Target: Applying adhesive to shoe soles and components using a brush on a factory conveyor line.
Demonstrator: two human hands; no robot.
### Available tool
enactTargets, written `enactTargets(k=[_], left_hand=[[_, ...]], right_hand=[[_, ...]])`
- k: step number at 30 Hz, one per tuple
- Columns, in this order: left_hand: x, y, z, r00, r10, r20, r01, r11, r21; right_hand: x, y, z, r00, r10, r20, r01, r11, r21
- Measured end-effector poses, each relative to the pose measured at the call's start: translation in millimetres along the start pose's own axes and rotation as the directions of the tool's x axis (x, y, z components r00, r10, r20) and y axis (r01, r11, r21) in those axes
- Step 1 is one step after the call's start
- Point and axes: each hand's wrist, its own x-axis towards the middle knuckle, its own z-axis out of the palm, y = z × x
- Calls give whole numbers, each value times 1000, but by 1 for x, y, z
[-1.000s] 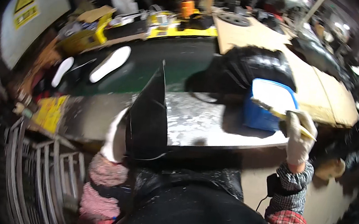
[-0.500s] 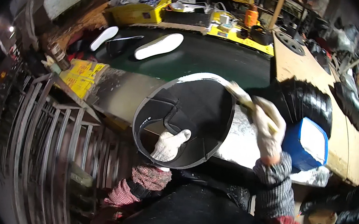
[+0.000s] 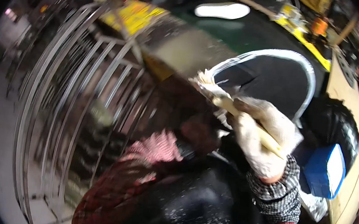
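My right hand (image 3: 265, 137), in a white glove, is closed round the pale handle of a brush (image 3: 227, 103). The brush's frayed bristles (image 3: 203, 78) touch or overlap the left end of a white-coated edge. That edge curves around a black, hoop-like sheet piece (image 3: 271, 85), which stands in front of me. My left forearm, in a pink checked cuff (image 3: 157, 147), reaches toward the piece's lower side. The left hand itself is hidden behind the right hand and blurred, so its fingers do not show.
A blue tub (image 3: 316, 174) with white contents stands right of my right hand, beside black stacked pieces (image 3: 331, 122). White soles (image 3: 222, 10) lie on the dark bench top. A metal rack (image 3: 57, 111) stands at left, near yellow sheeting (image 3: 137, 16) on the bench.
The view has swung left and down. My right hand with the brush has moved from the piece's right edge to its left. White coating now covers more rim; my left hand has become hidden.
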Motion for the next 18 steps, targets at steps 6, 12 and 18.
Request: enactTargets(k=[6, 12, 18], left_hand=[[23, 39, 58, 940, 78, 333, -304, -256, 918], [80, 45, 7, 832, -142, 536, -508, 193, 839], [42, 35, 12, 868, -55, 493, -496, -79, 865]], right_hand=[[-66, -2, -47, 898, 362, 248, -419, 876, 238], [-117, -6, -76, 749, 516, -417, -467, 856, 221], [-110, 42, -109, 803, 342, -488, -427, 901, -71]])
